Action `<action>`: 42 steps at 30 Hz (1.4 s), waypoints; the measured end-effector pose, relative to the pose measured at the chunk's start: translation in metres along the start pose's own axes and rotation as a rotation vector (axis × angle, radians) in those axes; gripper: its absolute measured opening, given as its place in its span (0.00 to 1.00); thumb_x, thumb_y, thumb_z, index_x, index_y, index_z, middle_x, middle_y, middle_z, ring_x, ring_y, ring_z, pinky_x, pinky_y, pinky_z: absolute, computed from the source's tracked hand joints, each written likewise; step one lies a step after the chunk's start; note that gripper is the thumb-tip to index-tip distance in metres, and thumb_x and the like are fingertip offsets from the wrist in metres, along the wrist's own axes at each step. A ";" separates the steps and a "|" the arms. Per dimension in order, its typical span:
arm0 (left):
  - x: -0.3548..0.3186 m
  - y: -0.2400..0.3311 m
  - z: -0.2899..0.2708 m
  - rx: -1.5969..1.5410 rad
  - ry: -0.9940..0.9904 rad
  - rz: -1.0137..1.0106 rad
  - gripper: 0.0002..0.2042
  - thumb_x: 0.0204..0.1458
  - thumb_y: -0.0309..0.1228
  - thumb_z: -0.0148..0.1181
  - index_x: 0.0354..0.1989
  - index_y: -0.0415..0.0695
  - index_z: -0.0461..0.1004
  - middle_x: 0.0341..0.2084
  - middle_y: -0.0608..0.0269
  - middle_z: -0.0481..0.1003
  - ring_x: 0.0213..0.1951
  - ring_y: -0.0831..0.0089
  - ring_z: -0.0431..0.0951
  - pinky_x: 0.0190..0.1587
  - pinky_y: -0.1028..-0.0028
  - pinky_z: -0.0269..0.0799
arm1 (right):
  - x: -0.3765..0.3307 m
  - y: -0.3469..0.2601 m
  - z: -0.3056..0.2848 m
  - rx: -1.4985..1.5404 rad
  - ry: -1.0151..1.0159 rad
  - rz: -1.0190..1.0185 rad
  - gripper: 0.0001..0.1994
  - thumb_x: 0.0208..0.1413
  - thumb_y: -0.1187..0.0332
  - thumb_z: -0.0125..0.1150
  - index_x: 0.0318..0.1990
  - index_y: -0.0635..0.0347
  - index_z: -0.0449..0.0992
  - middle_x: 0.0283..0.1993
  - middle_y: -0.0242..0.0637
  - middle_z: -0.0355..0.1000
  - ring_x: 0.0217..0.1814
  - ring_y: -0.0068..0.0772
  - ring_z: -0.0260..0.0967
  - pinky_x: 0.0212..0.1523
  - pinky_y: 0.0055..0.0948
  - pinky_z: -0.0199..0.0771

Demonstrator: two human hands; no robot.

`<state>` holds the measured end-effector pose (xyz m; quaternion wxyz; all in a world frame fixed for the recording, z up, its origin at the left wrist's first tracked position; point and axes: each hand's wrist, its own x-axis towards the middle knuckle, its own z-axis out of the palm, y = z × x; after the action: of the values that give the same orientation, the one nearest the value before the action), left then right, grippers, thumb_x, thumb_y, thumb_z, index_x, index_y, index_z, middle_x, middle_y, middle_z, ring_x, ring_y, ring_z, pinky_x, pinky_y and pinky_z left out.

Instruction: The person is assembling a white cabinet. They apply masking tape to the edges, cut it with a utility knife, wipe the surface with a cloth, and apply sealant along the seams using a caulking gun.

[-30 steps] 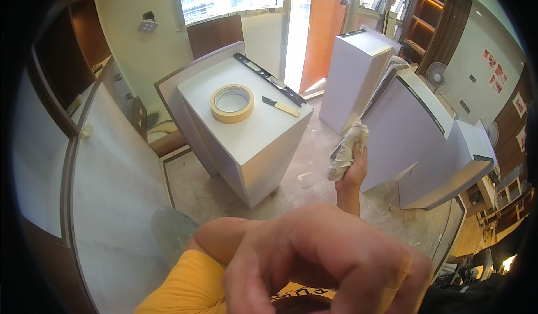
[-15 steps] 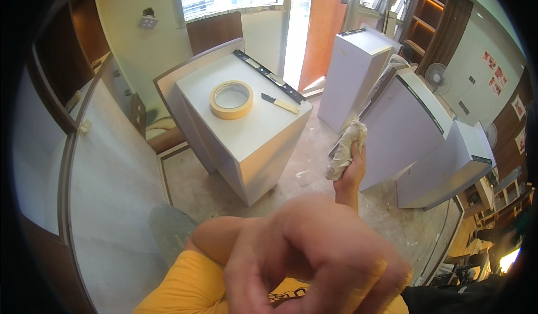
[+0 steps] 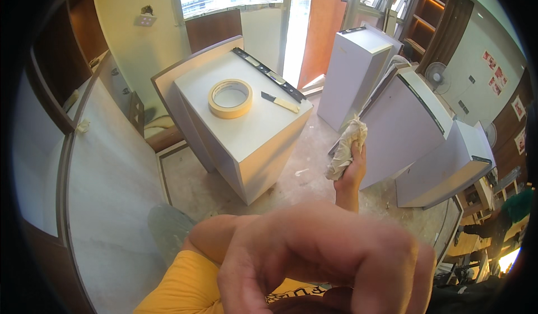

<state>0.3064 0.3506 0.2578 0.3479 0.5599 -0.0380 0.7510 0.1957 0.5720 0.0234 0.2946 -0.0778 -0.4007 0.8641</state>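
My right hand [image 3: 352, 175] is closed round a crumpled off-white rag [image 3: 347, 151], held upright in front of the white panels. Close to the camera, my left hand [image 3: 325, 252] looms large at the bottom, its fingers curled; the fingertips run off the lower edge, so whatever they may grip is hidden. Ahead stands a white box cabinet [image 3: 216, 137]. On its top lie a roll of masking tape [image 3: 230, 112], a utility knife [image 3: 280, 102] with a pale handle, and a long black spirit level [image 3: 269, 74] along the far edge.
Several more white cabinets stand at right, among them a tall one [image 3: 350, 81] and a tilted one [image 3: 403, 123]. A pale panel [image 3: 112, 202] rises at left. My yellow shorts [image 3: 185, 286] show below. A person in green [image 3: 515, 207] is at far right, beside a bright light.
My left hand has shifted slightly right, its knuckles spreading farther that way. The rag stays nearly in place in my right hand. The person in green shows more at far right.
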 end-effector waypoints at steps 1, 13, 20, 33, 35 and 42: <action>0.000 0.000 0.000 -0.002 -0.009 0.001 0.08 0.58 0.23 0.74 0.35 0.40 0.78 0.30 0.61 0.76 0.24 0.80 0.71 0.19 0.83 0.64 | 0.000 0.000 0.000 -0.009 0.023 0.002 0.19 0.77 0.67 0.54 0.70 0.60 0.71 0.52 0.30 0.77 0.48 0.22 0.77 0.47 0.25 0.79; 0.021 -0.014 0.017 -0.132 0.070 0.265 0.09 0.64 0.29 0.71 0.39 0.39 0.76 0.31 0.59 0.78 0.23 0.75 0.74 0.21 0.77 0.67 | 0.000 0.002 0.001 -0.014 0.030 0.012 0.19 0.77 0.67 0.53 0.70 0.58 0.70 0.51 0.32 0.78 0.46 0.26 0.78 0.44 0.28 0.81; -0.042 0.039 -0.014 0.376 0.270 -0.016 0.16 0.65 0.42 0.72 0.30 0.46 0.77 0.26 0.64 0.78 0.26 0.70 0.71 0.36 0.69 0.66 | -0.002 -0.001 0.004 -0.007 0.037 -0.012 0.19 0.77 0.66 0.54 0.71 0.59 0.70 0.52 0.32 0.78 0.47 0.26 0.78 0.45 0.29 0.81; -0.207 0.078 -0.086 1.092 -0.110 -1.726 0.16 0.73 0.41 0.55 0.43 0.40 0.81 0.34 0.44 0.81 0.38 0.46 0.82 0.44 0.51 0.74 | -0.004 0.003 0.005 -0.272 0.011 0.027 0.23 0.75 0.69 0.58 0.73 0.63 0.68 0.60 0.35 0.76 0.58 0.25 0.75 0.58 0.27 0.76; -0.291 0.083 -0.122 1.118 -0.050 -1.895 0.14 0.71 0.40 0.56 0.48 0.42 0.82 0.37 0.44 0.83 0.41 0.45 0.83 0.48 0.51 0.76 | -0.003 0.006 0.006 -0.286 -0.002 0.059 0.23 0.75 0.70 0.58 0.73 0.64 0.68 0.62 0.36 0.76 0.60 0.26 0.74 0.61 0.27 0.75; -0.551 0.050 -0.175 0.704 -0.012 -1.875 0.13 0.65 0.36 0.62 0.50 0.42 0.84 0.42 0.48 0.86 0.45 0.50 0.85 0.50 0.52 0.77 | 0.032 0.053 -0.011 -0.527 0.067 0.137 0.20 0.74 0.70 0.58 0.70 0.64 0.72 0.61 0.37 0.78 0.61 0.26 0.74 0.63 0.28 0.72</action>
<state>0.2077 0.1264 -0.2678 0.6137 0.4386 0.6417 0.1389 0.1501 0.5705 -0.0192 0.2181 -0.2073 -0.5956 0.7448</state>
